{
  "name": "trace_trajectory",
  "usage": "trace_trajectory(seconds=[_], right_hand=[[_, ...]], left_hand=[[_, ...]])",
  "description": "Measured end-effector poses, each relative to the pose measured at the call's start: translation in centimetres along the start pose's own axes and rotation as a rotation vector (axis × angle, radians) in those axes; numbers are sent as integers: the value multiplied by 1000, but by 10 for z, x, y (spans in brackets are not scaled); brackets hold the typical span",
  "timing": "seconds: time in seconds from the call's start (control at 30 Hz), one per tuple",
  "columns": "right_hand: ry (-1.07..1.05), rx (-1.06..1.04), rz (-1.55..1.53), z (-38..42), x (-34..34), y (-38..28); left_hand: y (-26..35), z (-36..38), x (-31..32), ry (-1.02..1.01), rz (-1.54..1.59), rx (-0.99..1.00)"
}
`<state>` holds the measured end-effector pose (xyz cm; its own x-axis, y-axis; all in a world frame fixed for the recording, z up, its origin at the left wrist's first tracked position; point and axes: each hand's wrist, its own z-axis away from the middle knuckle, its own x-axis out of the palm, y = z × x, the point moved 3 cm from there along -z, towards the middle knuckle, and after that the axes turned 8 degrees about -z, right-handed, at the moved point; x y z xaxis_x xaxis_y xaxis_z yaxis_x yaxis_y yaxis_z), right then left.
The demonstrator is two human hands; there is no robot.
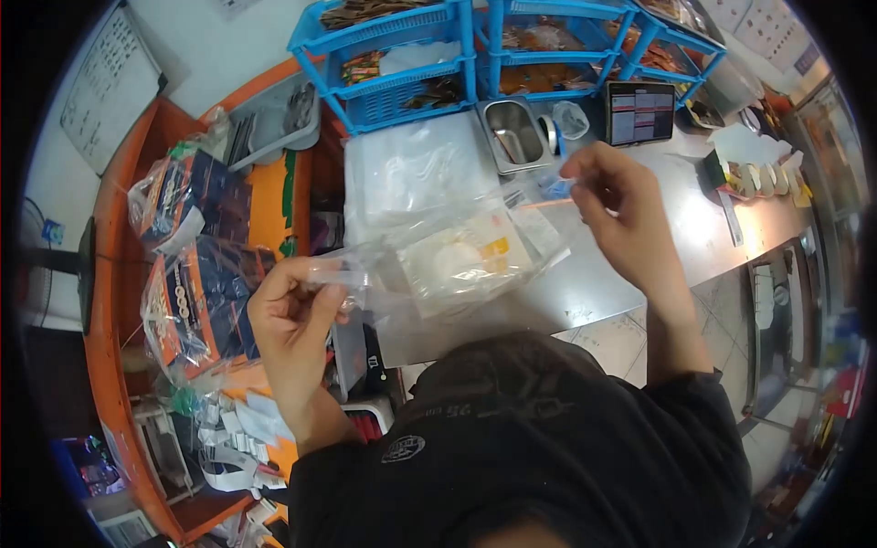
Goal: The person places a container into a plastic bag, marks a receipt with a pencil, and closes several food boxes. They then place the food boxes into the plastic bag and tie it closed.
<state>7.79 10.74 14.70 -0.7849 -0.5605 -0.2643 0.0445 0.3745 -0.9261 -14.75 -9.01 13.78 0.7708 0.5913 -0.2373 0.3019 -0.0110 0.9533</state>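
A clear plastic bag stretches between my two hands above the metal counter. Inside it lies a flat whitish packet with yellow-orange print. My left hand is closed, pinching the bag's left end between thumb and fingers. My right hand has its fingers curled at the bag's upper right end, thumb and forefinger near each other; the plastic there is thin and hard to see. Behind the bag lies a stack of clear plastic bags.
Blue tiered racks with packets stand at the back. A metal container and a tablet sit on the counter. At the right is an open box of rounded items. Wrapped dark-blue packages are at the left.
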Motion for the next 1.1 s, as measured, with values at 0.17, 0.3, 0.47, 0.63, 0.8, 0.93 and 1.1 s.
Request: trace_trajectory(seconds=[0.17,0.3,0.47,0.63,0.8,0.93,1.1], right_hand=[[65,-21,321,0,7,23],[136,-77,435,0,17,13],[-383,214,-436,14,86,-11],[-493,14,-165,14,88,-13],[-528,-263,-78,26,102,-24],[-608,-123,10,14,78,-31],[-898,-377,295,26,123,-23]], left_hand=[[-3,0,-2,16,90,40],[-7,5,21,10,225,33],[-8,5,46,-144,176,113],[-17,-3,39,-135,328,334],[-103,25,88,-453,-545,485],[-69,11,58,-594,91,246],[-68,-18,119,-845,-666,1000]])
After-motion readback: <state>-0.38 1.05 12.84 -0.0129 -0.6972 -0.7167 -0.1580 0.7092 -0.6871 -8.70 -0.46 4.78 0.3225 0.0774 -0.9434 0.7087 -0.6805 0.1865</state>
